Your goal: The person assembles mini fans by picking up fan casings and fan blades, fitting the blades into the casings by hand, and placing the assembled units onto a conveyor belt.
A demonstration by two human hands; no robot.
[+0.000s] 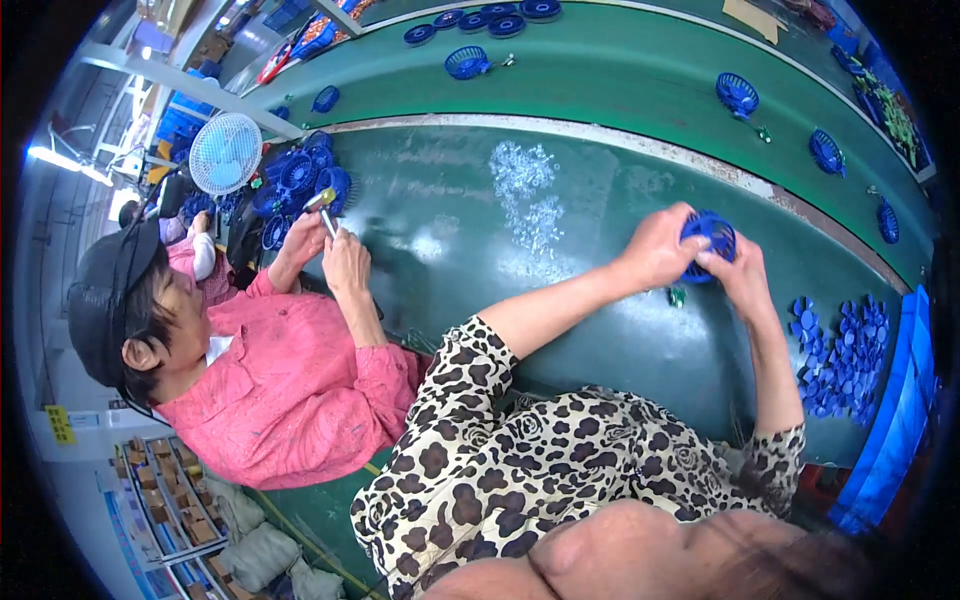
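Note:
Above the green worktable, my left hand and my right hand hold a round blue slotted fan guard between them. My left fingers wrap its left rim; the right thumb presses on its lower edge while the other right fingers are partly hidden behind it. A small green part shows just below the guard, near my left hand; whether it is joined to the guard, I cannot tell. To the right of my forearm lies a pile of small blue round caps.
Small clear plastic pieces lie scattered mid-table. Beyond a raised rail, a green belt carries several blue guards. At left, a person in pink holds a tool beside heaped blue guards. A blue panel edges the right side.

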